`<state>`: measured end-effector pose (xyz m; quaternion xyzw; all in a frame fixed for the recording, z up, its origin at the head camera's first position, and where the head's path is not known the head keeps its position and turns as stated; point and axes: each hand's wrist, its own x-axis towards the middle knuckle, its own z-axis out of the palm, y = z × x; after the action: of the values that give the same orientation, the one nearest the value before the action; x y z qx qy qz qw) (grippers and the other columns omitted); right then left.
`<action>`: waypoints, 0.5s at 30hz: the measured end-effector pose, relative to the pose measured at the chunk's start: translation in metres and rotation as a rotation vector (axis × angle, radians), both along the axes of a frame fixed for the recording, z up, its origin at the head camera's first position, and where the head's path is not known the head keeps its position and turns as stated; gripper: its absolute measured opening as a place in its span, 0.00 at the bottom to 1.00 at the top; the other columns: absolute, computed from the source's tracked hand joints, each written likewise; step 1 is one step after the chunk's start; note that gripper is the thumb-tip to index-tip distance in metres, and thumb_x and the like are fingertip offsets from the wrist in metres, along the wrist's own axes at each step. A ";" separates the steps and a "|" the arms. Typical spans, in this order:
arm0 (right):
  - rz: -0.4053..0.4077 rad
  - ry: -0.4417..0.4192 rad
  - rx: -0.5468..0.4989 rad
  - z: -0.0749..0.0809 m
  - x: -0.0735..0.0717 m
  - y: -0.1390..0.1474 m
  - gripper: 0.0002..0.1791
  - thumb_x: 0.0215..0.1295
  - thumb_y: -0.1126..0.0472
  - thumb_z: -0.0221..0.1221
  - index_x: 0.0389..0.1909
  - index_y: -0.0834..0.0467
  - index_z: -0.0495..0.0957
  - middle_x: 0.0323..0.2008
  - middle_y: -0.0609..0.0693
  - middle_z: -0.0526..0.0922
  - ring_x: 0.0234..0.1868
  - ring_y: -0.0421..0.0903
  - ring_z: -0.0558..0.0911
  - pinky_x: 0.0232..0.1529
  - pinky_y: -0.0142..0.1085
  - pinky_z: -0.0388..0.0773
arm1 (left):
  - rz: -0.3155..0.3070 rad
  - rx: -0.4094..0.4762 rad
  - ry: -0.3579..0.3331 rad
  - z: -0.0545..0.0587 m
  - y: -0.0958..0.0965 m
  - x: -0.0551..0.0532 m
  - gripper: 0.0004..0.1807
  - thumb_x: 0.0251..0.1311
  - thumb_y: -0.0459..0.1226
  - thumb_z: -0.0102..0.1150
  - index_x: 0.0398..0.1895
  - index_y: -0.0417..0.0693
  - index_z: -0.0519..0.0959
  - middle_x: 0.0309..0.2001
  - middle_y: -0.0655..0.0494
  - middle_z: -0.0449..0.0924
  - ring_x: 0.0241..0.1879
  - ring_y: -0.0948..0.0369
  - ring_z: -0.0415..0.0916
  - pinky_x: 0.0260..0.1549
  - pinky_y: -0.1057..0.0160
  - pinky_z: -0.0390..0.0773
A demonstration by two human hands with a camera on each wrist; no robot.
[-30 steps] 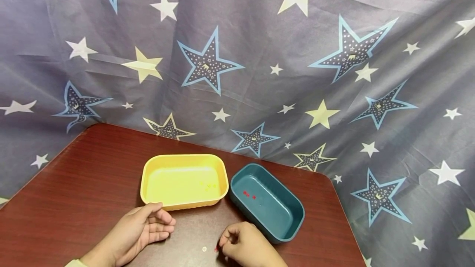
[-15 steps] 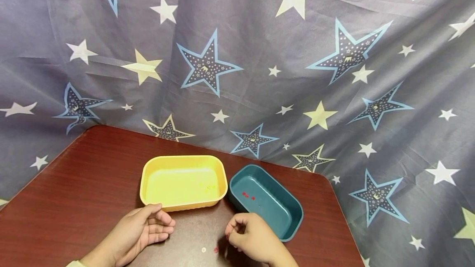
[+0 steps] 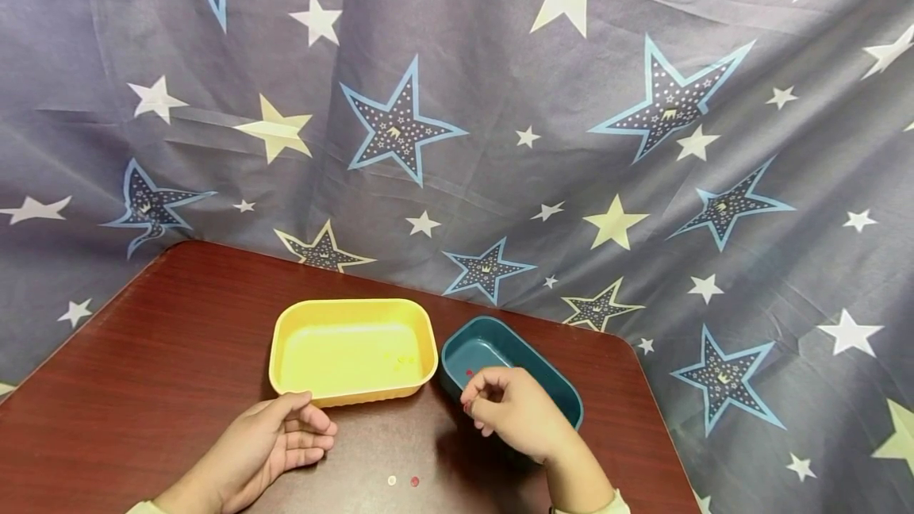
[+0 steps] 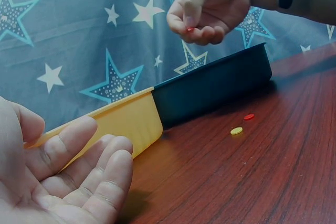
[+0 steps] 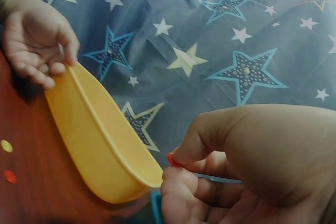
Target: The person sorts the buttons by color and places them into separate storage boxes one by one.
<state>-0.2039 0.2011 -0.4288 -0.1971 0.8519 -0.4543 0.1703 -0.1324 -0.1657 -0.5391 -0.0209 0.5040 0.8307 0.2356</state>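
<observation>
My right hand [image 3: 517,411] is over the near side of the dark teal container [image 3: 564,377]. Between thumb and forefinger it pinches a small red button [image 5: 171,158], also visible in the left wrist view. My left hand [image 3: 267,446] lies relaxed at the near left corner of the yellow container [image 3: 353,399], its thumb at the rim. On the table before me, a pale yellow button [image 3: 391,481] and another red button [image 3: 415,481] lie side by side. One red piece [image 3: 469,372] shows inside the teal container; my right hand covers part of its interior.
Several tiny yellow pieces [image 3: 403,359] lie toward the right end of the yellow container. Both containers stand nearly corner to corner on the reddish-brown table [image 3: 178,324]. A grey star-patterned cloth [image 3: 485,181] hangs behind the table.
My right hand has lifted from beside the loose buttons and moved up and right over the teal container, carrying a red button. The left hand stays in place.
</observation>
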 end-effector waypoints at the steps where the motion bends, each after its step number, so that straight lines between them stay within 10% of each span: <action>1: -0.008 -0.005 -0.002 0.002 -0.004 0.002 0.04 0.70 0.65 0.62 0.36 0.56 0.85 0.26 0.52 0.84 0.25 0.44 0.82 0.30 0.42 0.88 | -0.001 0.001 0.001 0.000 0.000 0.000 0.24 0.81 0.53 0.47 0.45 0.42 0.83 0.47 0.48 0.87 0.50 0.53 0.86 0.56 0.53 0.87; 15: -0.141 -0.100 -0.029 -0.003 -0.061 0.022 0.09 0.66 0.68 0.61 0.43 0.70 0.82 0.30 0.62 0.85 0.26 0.45 0.81 0.29 0.37 0.85 | 0.003 -0.001 0.003 0.000 0.001 0.001 0.24 0.81 0.53 0.47 0.45 0.42 0.83 0.47 0.48 0.87 0.50 0.53 0.86 0.56 0.53 0.87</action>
<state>-0.2652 0.2227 -0.4322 -0.1160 0.8476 -0.4866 0.1771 -0.1316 -0.1648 -0.5393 -0.0206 0.5047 0.8308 0.2339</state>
